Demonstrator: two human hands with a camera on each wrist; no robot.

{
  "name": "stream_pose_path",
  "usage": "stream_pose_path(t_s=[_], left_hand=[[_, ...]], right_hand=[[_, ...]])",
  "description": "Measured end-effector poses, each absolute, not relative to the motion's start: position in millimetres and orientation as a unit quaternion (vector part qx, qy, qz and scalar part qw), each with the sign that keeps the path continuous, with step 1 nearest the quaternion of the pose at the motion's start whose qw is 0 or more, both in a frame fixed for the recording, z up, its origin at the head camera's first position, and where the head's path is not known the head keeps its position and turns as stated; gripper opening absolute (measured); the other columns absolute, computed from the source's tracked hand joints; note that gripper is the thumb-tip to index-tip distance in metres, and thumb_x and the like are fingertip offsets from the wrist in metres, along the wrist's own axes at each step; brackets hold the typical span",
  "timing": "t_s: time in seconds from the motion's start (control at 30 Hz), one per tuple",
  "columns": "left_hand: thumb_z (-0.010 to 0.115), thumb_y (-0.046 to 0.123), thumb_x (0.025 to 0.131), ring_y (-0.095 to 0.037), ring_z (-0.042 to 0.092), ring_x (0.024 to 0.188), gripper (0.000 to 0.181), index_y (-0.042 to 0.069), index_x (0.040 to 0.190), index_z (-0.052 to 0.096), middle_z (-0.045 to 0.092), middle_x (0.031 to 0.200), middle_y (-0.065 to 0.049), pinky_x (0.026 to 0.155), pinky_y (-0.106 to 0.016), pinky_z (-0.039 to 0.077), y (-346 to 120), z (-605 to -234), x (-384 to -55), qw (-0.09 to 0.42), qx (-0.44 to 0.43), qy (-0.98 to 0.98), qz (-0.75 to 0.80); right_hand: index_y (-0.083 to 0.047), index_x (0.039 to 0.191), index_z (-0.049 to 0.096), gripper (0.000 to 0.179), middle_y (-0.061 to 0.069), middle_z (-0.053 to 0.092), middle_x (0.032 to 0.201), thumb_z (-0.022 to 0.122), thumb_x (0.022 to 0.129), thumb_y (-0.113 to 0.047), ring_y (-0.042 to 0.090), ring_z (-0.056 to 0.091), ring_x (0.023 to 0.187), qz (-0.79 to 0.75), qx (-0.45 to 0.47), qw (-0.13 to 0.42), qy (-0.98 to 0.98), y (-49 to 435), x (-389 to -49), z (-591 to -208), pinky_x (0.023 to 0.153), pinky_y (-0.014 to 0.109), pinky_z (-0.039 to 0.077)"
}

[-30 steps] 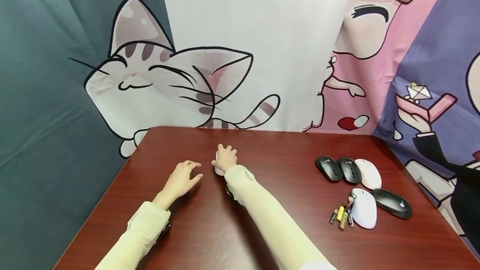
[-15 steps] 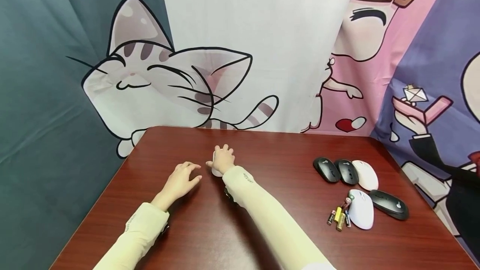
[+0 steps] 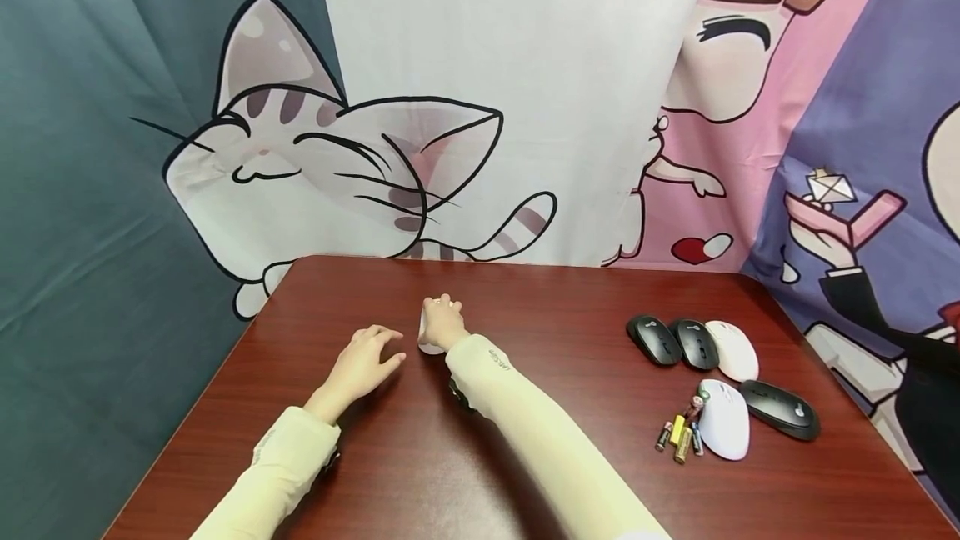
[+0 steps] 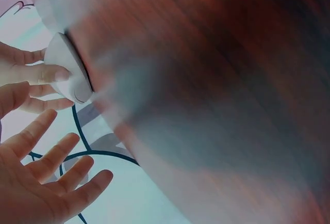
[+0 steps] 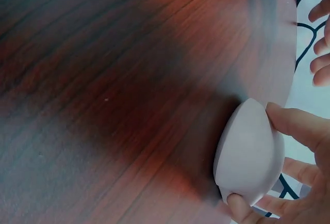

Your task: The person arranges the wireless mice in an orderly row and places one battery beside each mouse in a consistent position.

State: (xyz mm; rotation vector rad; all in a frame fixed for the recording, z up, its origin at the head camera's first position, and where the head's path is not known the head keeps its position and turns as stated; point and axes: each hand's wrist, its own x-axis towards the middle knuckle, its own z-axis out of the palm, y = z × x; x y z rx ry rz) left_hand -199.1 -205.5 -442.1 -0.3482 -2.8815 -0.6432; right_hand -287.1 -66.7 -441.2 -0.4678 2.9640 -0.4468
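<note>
Toward the back of the table, my right hand (image 3: 442, 325) grips a white computer mouse (image 5: 250, 149) from above, thumb along one side and fingers round the other. In the head view most of the mouse is hidden under the hand; the right wrist view shows its smooth, rounded shell sitting at the tabletop. My left hand (image 3: 360, 363) hovers nearer the front left, fingers spread and nothing in them. From the left wrist view, its fingers (image 4: 67, 182) are apart, a short way from the mouse and the right hand.
On the right of the brown table (image 3: 540, 407) lie two black mice (image 3: 654, 340) beside a white mouse (image 3: 732, 351). Closer in are another white mouse (image 3: 723, 419), a black mouse (image 3: 780, 410) and several small batteries (image 3: 682, 432). A cartoon-print curtain (image 3: 510, 40) hangs behind the back edge.
My right hand has shifted slightly left with the white mouse, and its thumb, spread half a second ago, is now against the mouse. The left hand has stayed nearly still.
</note>
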Motion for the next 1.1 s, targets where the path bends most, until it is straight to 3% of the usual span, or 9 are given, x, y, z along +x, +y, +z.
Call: stream_pose_path(t_s=[0.33, 0.67, 0.8, 1.1], left_hand=[[0.065, 0.021, 0.085, -0.04, 0.052, 0.114, 0.039, 0.004, 0.12, 0.06, 0.06, 0.118, -0.018, 0.086, -0.054, 0.047, -188, -436, -207, 0.1, -0.119, -0.964, -0.216], [0.063, 0.018, 0.085, -0.04, 0.052, 0.112, 0.041, 0.006, 0.124, 0.059, 0.058, 0.118, -0.018, 0.081, -0.054, 0.048, -173, -433, -227, 0.105, -0.104, -0.966, -0.213], [0.06, 0.016, 0.088, -0.043, 0.052, 0.113, 0.044, 0.009, 0.13, 0.055, 0.055, 0.124, -0.022, 0.082, -0.056, 0.048, -166, -435, -239, 0.095, -0.101, -0.967, -0.213], [0.058, 0.016, 0.09, -0.04, 0.052, 0.112, 0.035, 0.011, 0.125, 0.059, 0.055, 0.123, -0.018, 0.082, -0.054, 0.048, -146, -437, -253, 0.084, -0.11, -0.966, -0.22]], right_hand=[[-0.014, 0.135, 0.045, 0.065, 0.019, 0.04, 0.132, 0.075, 0.08, -0.03, 0.036, 0.043, 0.112, -0.213, -0.173, 0.099, 0.956, -46, -278, -429, 0.085, 0.046, 0.048], [-0.01, 0.14, 0.041, 0.062, 0.025, 0.036, 0.141, 0.067, 0.087, -0.028, 0.043, 0.037, 0.124, -0.246, -0.216, 0.077, 0.942, 5, -280, -414, 0.095, 0.054, 0.041], [-0.01, 0.14, 0.04, 0.059, 0.025, 0.039, 0.139, 0.065, 0.088, -0.023, 0.044, 0.04, 0.121, -0.25, -0.221, 0.059, 0.941, 28, -278, -408, 0.095, 0.054, 0.041], [-0.007, 0.136, 0.043, 0.052, 0.025, 0.045, 0.134, 0.064, 0.088, -0.01, 0.044, 0.045, 0.114, -0.249, -0.226, 0.003, 0.942, 75, -270, -392, 0.093, 0.052, 0.043]])
